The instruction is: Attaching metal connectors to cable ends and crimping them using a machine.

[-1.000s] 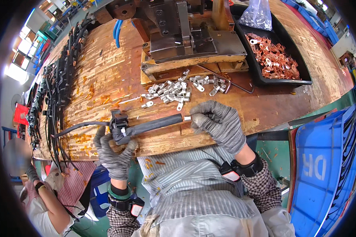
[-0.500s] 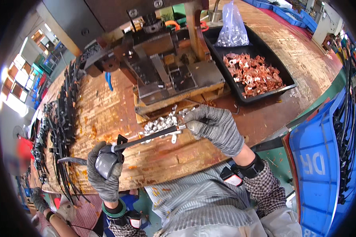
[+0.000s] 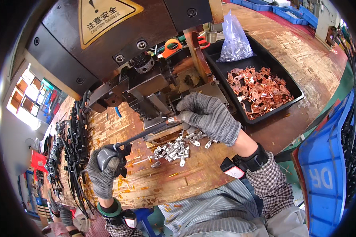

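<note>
My left hand (image 3: pixel 101 175), in a grey knit glove, is closed around a dark grey moulded connector (image 3: pixel 106 158). A black cable (image 3: pixel 144 133) runs from this connector up and to the right. At its far end sits a silver cable lug (image 3: pixel 171 119), pinched by the gloved fingers of my right hand (image 3: pixel 211 118). The lug is at the front of the press tooling (image 3: pixel 158 102); whether it touches the die I cannot tell. Below my right hand, loose silver lugs (image 3: pixel 176 151) lie in a pile on the wooden bench (image 3: pixel 162 185).
The dark press body (image 3: pixel 118 35) overhangs the far side. A black tray (image 3: pixel 271 108) at right holds copper lugs (image 3: pixel 261 89) and a plastic bag (image 3: pixel 235 41). Black cables (image 3: pixel 75 150) lie along the left; a blue crate (image 3: pixel 324 177) stands right. Another person's gloved hand (image 3: pixel 66 216) shows lower left.
Both hands have carried the cable forward, bringing its lug end from above the loose pile to the front of the press tooling. The head view has shifted, showing more of the press body.
</note>
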Tool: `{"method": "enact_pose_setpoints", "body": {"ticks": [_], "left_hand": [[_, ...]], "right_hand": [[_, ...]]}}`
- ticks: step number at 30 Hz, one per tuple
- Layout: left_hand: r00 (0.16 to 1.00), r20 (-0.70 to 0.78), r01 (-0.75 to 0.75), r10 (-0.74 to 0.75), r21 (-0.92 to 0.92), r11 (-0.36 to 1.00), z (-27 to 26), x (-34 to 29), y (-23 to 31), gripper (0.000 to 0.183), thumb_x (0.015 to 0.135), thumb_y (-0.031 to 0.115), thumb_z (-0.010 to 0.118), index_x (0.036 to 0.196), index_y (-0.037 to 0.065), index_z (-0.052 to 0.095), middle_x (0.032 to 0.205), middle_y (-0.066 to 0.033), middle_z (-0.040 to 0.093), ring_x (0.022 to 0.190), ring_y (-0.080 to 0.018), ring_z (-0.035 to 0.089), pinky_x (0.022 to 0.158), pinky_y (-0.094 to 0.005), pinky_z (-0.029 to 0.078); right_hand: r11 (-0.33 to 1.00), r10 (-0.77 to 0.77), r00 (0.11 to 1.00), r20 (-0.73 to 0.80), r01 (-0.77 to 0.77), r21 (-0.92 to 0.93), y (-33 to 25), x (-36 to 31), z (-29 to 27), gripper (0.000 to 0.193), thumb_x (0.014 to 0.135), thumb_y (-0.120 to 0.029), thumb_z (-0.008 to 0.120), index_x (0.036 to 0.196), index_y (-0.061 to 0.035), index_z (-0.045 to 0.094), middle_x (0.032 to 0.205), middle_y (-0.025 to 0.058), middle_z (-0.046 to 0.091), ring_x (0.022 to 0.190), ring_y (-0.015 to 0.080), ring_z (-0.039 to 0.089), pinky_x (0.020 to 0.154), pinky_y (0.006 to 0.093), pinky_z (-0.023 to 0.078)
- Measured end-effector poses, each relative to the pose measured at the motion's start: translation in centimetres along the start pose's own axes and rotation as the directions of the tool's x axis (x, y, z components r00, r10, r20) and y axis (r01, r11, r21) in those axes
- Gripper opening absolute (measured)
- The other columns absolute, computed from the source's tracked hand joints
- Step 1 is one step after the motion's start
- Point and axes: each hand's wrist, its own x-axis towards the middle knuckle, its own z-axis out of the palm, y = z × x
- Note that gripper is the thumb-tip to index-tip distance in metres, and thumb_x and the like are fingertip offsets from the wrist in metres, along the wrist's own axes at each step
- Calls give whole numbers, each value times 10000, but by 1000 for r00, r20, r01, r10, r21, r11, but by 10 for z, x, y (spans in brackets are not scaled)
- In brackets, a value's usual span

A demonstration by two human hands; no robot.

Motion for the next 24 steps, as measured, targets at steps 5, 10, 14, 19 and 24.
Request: {"method": "enact_pose_setpoints", "body": {"ticks": [5, 10, 14, 19, 24], "left_hand": [[990, 80, 118, -114, -50, 992, -3, 19, 3, 353, 697, 179, 708, 944, 9, 522, 788, -62, 590, 643, -114, 575, 546, -210, 471], [991, 63, 117, -116, 0, 993, -4, 31, -1, 393, 689, 187, 717, 971, -2, 519, 809, -59, 586, 667, -116, 574, 573, -211, 473], [990, 79, 117, -120, 42, 992, -6, 34, -4, 466, 677, 218, 731, 1009, -18, 503, 853, -67, 581, 702, -125, 573, 606, -223, 482], [981, 92, 169, -172, 42, 985, -6, 35, 2, 565, 667, 250, 741, 1073, -40, 477, 905, -77, 573, 748, -129, 560, 659, -235, 477], [993, 50, 107, -104, -61, 992, 2, 35, 10, 371, 686, 136, 720, 955, -2, 505, 811, -67, 583, 636, -110, 574, 518, -205, 473]], "right_hand": [[1000, 31, 1000, -4, -31, 3, 10, 14, -4, 108, 799, -32, 557, 898, 6, 539, 721, 49, 576, 579, 103, 567, 520, 230, 497], [996, 18, 1000, 14, -20, 86, 7, 17, -8, 88, 791, -16, 557, 874, 5, 533, 696, 47, 564, 578, 109, 572, 527, 235, 505], [993, 59, 998, -9, -57, 101, 7, 22, -6, 89, 787, -13, 555, 873, 0, 540, 699, 52, 575, 578, 116, 579, 523, 236, 499], [991, 62, 998, -13, -61, 119, 10, 26, -5, 73, 781, -20, 558, 851, -4, 545, 697, 56, 584, 564, 117, 577, 506, 238, 485], [997, -39, 996, -75, 43, 56, 15, 28, -5, 70, 764, -47, 564, 813, 1, 551, 666, 82, 589, 556, 156, 579, 525, 266, 473]]}}
